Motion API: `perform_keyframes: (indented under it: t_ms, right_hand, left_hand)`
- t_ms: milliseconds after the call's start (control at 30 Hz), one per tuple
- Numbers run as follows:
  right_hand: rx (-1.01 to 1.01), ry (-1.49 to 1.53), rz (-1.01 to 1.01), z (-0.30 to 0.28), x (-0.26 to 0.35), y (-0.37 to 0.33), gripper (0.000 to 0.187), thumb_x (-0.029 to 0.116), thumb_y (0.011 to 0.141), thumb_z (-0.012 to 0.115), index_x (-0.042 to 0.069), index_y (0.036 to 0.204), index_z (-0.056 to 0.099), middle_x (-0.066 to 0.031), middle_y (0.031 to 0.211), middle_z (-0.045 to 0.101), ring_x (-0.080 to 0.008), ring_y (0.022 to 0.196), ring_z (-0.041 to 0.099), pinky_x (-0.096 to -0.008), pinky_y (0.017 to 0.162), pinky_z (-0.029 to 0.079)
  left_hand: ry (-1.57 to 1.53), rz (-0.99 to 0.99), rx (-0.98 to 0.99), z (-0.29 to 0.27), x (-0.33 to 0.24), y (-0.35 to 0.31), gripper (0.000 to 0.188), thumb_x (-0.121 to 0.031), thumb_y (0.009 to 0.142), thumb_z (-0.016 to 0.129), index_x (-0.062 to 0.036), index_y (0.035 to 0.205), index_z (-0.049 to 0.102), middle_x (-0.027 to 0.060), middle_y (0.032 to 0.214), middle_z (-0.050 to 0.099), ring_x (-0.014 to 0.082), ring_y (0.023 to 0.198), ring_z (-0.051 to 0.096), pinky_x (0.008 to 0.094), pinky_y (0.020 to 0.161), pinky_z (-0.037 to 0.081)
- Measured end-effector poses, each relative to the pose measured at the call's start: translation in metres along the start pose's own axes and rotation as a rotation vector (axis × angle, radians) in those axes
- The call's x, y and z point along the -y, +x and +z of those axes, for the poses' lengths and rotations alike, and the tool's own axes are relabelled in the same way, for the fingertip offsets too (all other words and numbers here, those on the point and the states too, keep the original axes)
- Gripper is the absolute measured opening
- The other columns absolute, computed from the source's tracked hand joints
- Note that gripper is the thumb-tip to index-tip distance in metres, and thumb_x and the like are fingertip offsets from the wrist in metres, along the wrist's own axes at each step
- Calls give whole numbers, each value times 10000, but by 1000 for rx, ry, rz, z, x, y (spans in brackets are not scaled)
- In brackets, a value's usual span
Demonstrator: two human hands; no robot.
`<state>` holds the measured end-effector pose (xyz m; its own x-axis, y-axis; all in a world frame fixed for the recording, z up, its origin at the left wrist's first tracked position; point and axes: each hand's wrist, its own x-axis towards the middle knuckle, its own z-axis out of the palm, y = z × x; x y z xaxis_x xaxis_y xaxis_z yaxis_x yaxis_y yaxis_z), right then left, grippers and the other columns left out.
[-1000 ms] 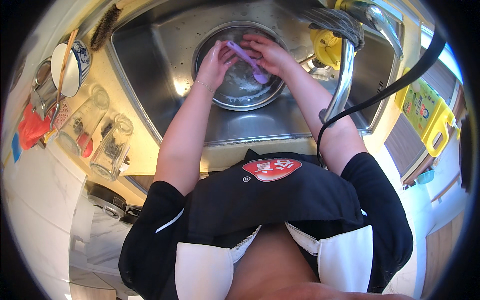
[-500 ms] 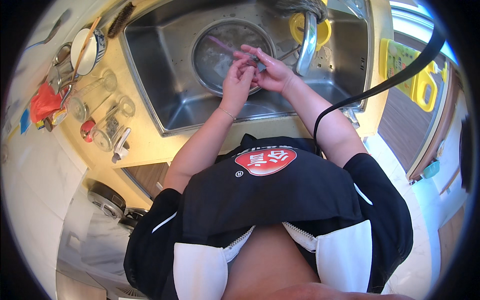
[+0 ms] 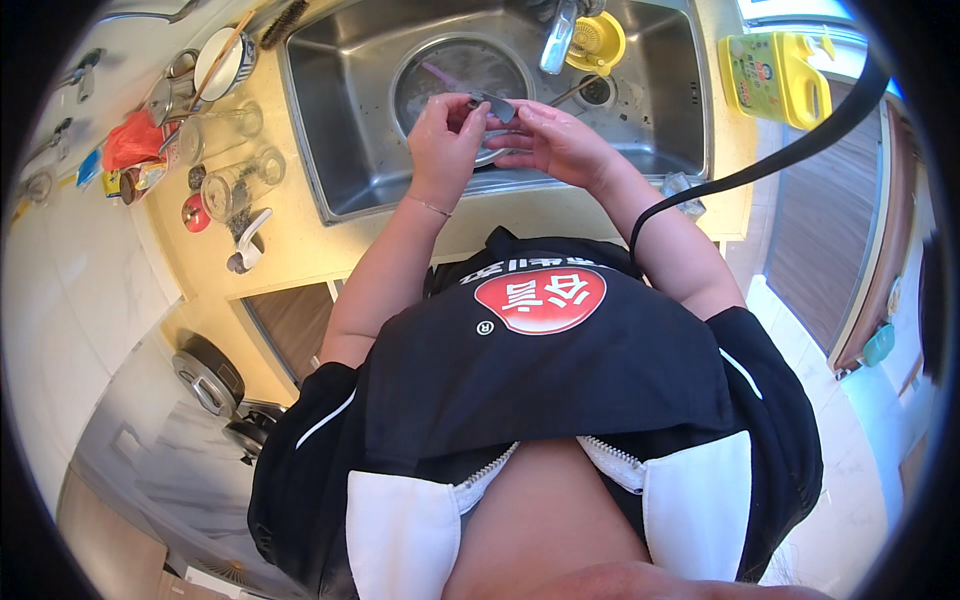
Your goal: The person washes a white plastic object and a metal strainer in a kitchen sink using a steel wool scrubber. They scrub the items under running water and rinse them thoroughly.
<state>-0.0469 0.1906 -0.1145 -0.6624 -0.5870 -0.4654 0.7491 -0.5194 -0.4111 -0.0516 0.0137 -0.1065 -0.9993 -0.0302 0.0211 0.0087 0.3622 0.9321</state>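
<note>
Over the near part of the sink [image 3: 345, 150], both hands meet at a small, flat, dark grey piece [image 3: 497, 107] whose exact kind I cannot make out. My left hand [image 3: 447, 135] pinches one end between thumb and fingertips. At its other end my right hand [image 3: 560, 142] has thumb and index finger closed on it, the other fingers extended toward the left hand. Just beyond the hands, a round metal basin [image 3: 521, 65] stands in the sink with water in it. Something slim and purple [image 3: 437, 75] lies inside the basin.
A metal faucet [image 3: 558, 40] and a yellow strainer [image 3: 598, 45] are at the sink's far right. Glass jars [image 3: 225, 190], a bowl [image 3: 232, 62] and a red bag [image 3: 132, 142] crowd the left counter. A yellow jug [image 3: 775, 80] stands right. A black strap [image 3: 780, 160] crosses above my right arm.
Both hands have come nearer to me and away from the basin, and the grey piece now shows between them. The view has shifted, so the sink sits higher in the picture.
</note>
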Motion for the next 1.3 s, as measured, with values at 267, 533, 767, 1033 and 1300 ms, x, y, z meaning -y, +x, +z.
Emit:
perform_keyframes:
  t_ms: [267, 533, 767, 1033, 1300]
  right_hand:
    - [-59, -271, -147, 9, 12, -44, 343, 198, 938, 520, 22, 1230, 486, -100, 1082, 606, -182, 965, 605, -324, 856, 509]
    - [-36, -444, -321, 36, 20, -71, 382, 158, 905, 565, 32, 1259, 498, -63, 1045, 582, -129, 902, 596, -276, 829, 496]
    - [62, -593, -421, 50, 29, -69, 319, 143, 856, 640, 41, 1150, 566, -1, 909, 571, -74, 813, 564, -225, 758, 475]
    - [-25, -831, -447, 50, 29, -68, 194, 149, 885, 597, 25, 1033, 598, 11, 826, 590, -63, 750, 544, -206, 694, 454]
    - [-43, -980, -535, 54, 30, -71, 231, 213, 893, 559, 15, 996, 618, -43, 798, 626, -109, 664, 575, -254, 640, 475]
  left_hand:
    - [2, 187, 19, 8, -40, -30, 224, -65, 737, 738, -34, 854, 550, 102, 929, 627, 117, 662, 596, 239, 587, 506]
    - [-204, -26, -19, 12, -56, -48, 215, -48, 819, 662, -8, 915, 473, 112, 905, 621, 134, 708, 625, 242, 626, 520]
    - [-838, -476, 192, 2, -77, -44, 142, -88, 892, 565, -17, 982, 481, 74, 843, 593, 165, 752, 630, 281, 654, 530]
    - [-381, -187, 7, -8, -98, -46, 171, -96, 884, 583, 5, 1021, 576, 33, 817, 578, 86, 681, 518, 206, 623, 435]
    - [-506, -206, 113, -6, -108, -51, 134, -67, 884, 555, 11, 991, 571, 45, 789, 575, 110, 679, 538, 218, 635, 436]
